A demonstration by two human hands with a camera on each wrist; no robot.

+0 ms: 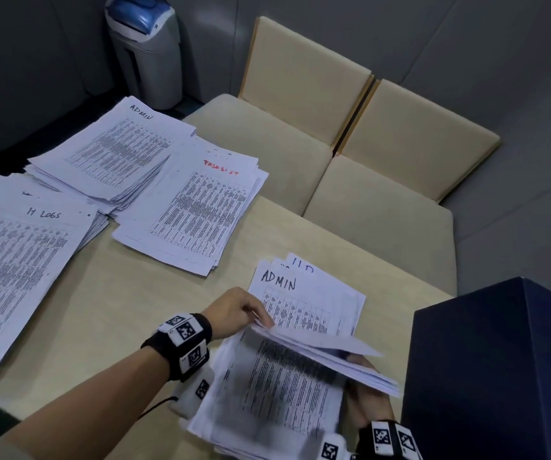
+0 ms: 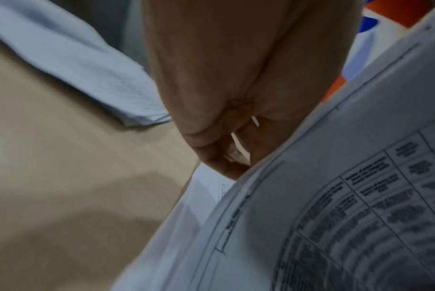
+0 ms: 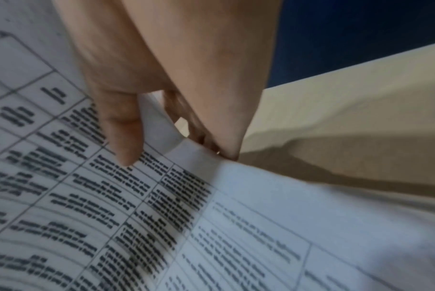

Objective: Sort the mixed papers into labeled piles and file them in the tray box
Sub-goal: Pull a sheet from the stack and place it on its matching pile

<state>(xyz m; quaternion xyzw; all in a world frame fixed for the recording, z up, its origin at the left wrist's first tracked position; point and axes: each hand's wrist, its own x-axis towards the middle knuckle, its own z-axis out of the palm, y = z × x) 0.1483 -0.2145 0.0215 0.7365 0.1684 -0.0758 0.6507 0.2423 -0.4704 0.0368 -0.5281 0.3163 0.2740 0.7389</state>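
While both hands pinch thin printed sheets, flat stack lies beneath.

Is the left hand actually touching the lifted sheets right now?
Touching. In the head view the left hand has its fingertips on the near-left edge of the lifted sheets; the left wrist view shows the fingers curled against the paper edge.

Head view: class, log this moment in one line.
left hand: lifting sheet bundle | right hand: holding bundle | stack: unsorted
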